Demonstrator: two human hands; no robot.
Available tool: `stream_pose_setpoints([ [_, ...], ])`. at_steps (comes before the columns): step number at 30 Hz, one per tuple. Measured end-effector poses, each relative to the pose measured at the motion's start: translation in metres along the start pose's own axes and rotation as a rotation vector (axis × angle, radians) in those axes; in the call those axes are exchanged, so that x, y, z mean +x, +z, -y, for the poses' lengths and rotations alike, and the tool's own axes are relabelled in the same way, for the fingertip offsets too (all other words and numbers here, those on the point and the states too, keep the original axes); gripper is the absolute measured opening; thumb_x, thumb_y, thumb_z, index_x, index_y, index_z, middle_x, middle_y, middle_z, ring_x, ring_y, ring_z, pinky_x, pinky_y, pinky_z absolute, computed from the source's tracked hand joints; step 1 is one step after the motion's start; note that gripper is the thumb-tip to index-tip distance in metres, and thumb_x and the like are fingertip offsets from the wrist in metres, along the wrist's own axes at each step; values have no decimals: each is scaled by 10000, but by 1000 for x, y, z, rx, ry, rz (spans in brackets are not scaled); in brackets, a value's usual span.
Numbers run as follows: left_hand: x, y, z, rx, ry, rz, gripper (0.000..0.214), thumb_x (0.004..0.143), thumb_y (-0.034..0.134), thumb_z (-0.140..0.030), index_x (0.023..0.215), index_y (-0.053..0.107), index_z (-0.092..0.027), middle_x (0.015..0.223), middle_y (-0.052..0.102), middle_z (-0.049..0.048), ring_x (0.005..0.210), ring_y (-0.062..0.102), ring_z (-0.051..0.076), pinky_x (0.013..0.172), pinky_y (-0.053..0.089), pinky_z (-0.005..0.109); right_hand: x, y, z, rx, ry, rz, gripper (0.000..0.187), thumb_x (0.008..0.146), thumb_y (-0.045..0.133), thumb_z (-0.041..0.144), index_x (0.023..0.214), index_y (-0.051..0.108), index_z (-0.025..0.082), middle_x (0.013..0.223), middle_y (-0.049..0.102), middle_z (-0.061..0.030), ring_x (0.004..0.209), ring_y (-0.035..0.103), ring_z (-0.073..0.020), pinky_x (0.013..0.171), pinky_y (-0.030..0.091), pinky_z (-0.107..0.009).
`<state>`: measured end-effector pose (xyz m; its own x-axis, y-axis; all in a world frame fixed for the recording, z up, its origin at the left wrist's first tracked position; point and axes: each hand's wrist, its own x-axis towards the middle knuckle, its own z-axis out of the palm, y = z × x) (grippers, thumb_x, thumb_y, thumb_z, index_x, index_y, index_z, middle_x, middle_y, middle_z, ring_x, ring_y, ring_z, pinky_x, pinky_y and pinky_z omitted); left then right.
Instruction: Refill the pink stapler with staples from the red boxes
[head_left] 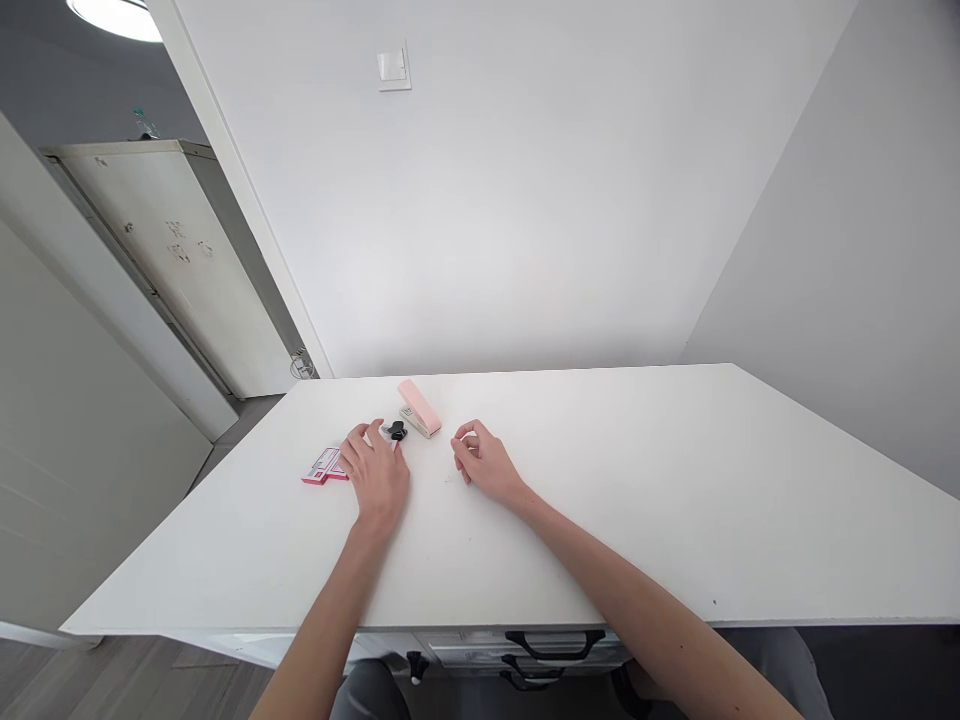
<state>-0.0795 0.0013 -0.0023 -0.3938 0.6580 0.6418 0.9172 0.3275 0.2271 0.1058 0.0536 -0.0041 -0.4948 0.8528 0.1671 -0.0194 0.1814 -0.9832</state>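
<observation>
On the desk (675,480), two hands rest by a pink stapler (418,407).
Seen from the head, the left hand (375,478) lies flat, grip wide, over one end of a pink box (324,466), with its fingertips just beside a black clip (395,431). Nearby the right hand (484,465) rests curled, and I cannot tell whether its narrow grip pinches anything.

Pale pink stapler (419,407), pink-and-white box (324,467), small black clip (396,431), all on a plain white counter (637,480).
</observation>
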Motion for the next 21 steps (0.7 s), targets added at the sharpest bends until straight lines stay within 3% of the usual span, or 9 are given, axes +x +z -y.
stream_pose_setpoints([
  [3,2,-3,-2,-24,43,-33,423,905,503,-135,1328,506,-119,1295,492,202,1197,465,376,997,386,536,0,0,0,-14,1,2,174,947,499,437,981,483,267,679,594,89,460,522,-103,512,417,-251],
  [5,2,-7,-6,-137,143,19,346,912,488,-137,1253,540,-155,1231,545,166,1135,524,335,971,422,489,0,0,0,-15,1,-1,163,944,502,424,975,484,265,673,591,89,460,520,-104,510,414,-250],
  [8,-2,-13,-16,-370,398,261,192,949,452,-193,1102,567,-214,1081,623,84,970,611,244,882,473,383,1,0,0,8,-7,-4,138,932,509,396,958,487,262,665,594,87,464,520,-107,518,420,-253],
  [10,-6,-17,-23,-436,482,440,147,949,468,-244,1067,555,-236,992,647,34,814,626,197,753,475,327,2,0,0,32,-6,-18,122,924,508,378,949,487,261,647,597,86,472,523,-113,530,430,-257],
  [14,-12,-19,-28,-401,408,614,238,947,476,-322,1173,500,-251,749,613,-52,562,547,155,551,351,276,4,0,-2,64,8,-42,119,912,518,370,940,491,258,606,588,91,478,525,-119,561,453,-268],
  [21,-12,-17,-28,-380,410,615,200,979,398,-317,1154,472,-253,675,589,-65,554,547,161,554,308,267,4,1,-2,46,15,-43,112,916,513,369,936,499,260,609,594,92,479,528,-122,572,454,-274],
])
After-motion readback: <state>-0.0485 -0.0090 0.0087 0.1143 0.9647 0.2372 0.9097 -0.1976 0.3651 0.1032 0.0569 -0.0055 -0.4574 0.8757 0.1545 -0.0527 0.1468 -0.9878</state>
